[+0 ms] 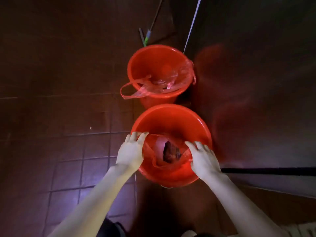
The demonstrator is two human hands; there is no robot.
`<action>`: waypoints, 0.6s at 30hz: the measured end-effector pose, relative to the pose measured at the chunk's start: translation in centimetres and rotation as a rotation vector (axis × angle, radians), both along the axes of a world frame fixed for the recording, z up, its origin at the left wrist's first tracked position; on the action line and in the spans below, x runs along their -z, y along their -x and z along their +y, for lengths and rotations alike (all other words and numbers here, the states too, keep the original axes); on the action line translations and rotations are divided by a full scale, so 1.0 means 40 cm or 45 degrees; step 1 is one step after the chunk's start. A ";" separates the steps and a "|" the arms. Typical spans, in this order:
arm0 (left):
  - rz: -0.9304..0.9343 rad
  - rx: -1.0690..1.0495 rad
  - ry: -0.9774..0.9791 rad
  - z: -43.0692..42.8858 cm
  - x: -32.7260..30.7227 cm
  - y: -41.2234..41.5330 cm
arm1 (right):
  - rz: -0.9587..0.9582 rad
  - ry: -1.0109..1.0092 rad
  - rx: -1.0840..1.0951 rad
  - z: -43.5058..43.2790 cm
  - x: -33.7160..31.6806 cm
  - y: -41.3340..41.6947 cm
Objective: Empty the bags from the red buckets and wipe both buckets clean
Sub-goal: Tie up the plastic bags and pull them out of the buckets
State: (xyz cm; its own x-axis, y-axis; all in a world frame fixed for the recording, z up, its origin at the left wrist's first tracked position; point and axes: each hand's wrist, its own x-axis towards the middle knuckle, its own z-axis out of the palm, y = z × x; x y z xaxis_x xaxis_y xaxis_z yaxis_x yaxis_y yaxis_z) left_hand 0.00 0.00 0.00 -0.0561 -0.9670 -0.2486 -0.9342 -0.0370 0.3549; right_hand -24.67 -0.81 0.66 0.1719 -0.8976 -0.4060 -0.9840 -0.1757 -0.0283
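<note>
Now both hands are reaching into the nearer red bucket (171,110), where a red plastic bag (158,146) is lying.

The left hand (130,151) is resting over the bucket's left rim with its fingers spread and nearly straight, their tips touching the bag's edge and gripping nothing. The right hand (205,158) is lying on the bag's right edge inside the bucket with its fingers fanned out, but its thumb is hidden, so whether it is pinching the plastic cannot be told. The bag is gaping open around something dark (171,153). Just beyond, the farther red bucket (153,60) is standing on the tiled floor (68,151) and holding a translucent pink bag (153,84), one handle loop of which is hanging over its left rim. Behind it, a green-jointed handle (147,35) and a white pole (193,24) are leaning.
</note>
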 end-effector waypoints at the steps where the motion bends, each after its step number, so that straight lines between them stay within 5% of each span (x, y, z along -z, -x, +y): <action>1: -0.070 0.040 0.028 -0.009 0.031 0.005 | 0.031 0.015 0.001 -0.001 0.030 0.003; 5: -0.022 -0.048 0.186 -0.057 0.131 -0.001 | -0.108 0.100 0.128 -0.033 0.153 0.019; 11: 0.576 -0.346 0.401 -0.120 0.165 0.006 | -0.773 0.109 0.291 -0.092 0.198 0.018; 15: 1.023 -0.515 0.200 -0.156 0.174 0.046 | -0.666 -0.237 0.133 -0.073 0.203 0.040; 18: 1.010 -0.424 0.071 -0.150 0.184 0.063 | -0.667 -0.406 0.185 -0.041 0.212 0.059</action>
State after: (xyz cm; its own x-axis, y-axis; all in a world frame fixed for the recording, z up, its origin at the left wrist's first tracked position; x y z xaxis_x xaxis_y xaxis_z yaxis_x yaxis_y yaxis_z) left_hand -2.52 -6.00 -7.34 0.0960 -0.9735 -0.2075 -0.3531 -0.2282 0.9073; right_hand -27.01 -2.45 -7.82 0.3060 -0.7756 -0.5521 -0.8384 0.0552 -0.5422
